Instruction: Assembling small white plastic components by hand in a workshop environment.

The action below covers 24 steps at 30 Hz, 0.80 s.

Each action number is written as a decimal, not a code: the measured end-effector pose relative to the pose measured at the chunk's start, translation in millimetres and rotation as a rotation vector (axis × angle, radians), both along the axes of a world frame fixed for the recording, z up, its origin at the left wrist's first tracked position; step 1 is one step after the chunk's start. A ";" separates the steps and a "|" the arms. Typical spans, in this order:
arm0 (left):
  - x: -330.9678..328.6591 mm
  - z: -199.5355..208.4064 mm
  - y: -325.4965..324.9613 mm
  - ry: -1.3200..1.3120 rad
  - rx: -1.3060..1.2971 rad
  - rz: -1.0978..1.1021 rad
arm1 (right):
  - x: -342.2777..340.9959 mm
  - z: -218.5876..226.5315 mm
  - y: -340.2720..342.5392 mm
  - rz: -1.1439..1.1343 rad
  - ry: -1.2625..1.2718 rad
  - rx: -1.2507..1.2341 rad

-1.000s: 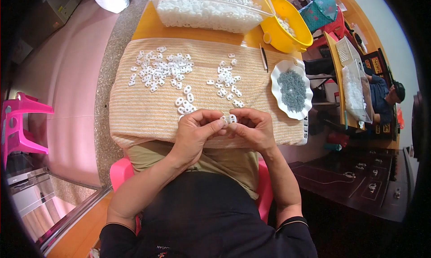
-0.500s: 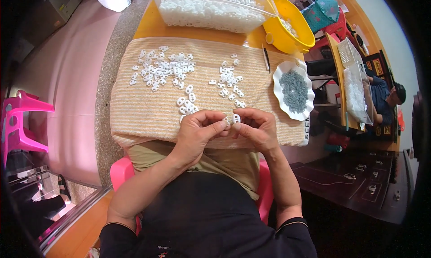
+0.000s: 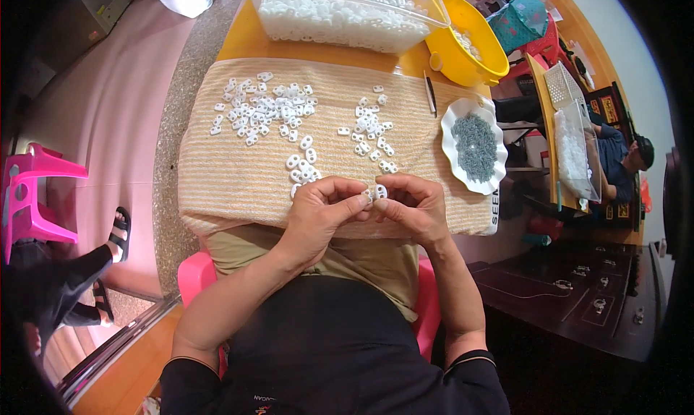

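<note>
Close to the cloth's near edge, my left hand [image 3: 324, 207] and my right hand [image 3: 418, 207] meet, each closed in a pinch. Between my right thumb and fingers is a white oval two-hole plastic piece [image 3: 381, 191]. My left fingertips grip a small whitish piece [image 3: 369, 196], mostly covered by them, right beside the oval one. Just beyond my left hand lies a small cluster of white oval two-hole pieces [image 3: 304, 170]. Farther off are a larger spread of white two-hole pieces [image 3: 269, 110] at left and a smaller group [image 3: 369, 123] at right, all on the striped cloth [image 3: 217, 173].
A wavy white dish [image 3: 448, 149] of small grey parts [image 3: 474, 147] stands at right, near a pen-like tool [image 3: 431, 95]. A clear bin [image 3: 343, 32] of white pieces and a yellow basin [image 3: 470, 46] sit behind. A co-worker [image 3: 622, 162] sits at far right; a pink stool [image 3: 40, 191] stands left.
The two held pieces are slightly closer together; my hands have otherwise barely moved. At the lower left, another person's dark-trousered legs and sandalled feet have come farther into view.
</note>
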<state>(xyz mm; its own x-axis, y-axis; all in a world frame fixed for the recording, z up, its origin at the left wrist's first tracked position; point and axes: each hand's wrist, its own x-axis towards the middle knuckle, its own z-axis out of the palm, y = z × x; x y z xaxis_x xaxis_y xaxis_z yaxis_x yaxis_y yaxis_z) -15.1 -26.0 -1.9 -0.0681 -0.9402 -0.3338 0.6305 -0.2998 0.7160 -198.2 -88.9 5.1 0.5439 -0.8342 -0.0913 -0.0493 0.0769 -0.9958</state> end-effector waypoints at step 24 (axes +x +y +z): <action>1.6 1.9 -0.6 -0.002 -0.035 -0.047 | 0.6 1.3 0.2 0.075 0.029 -0.039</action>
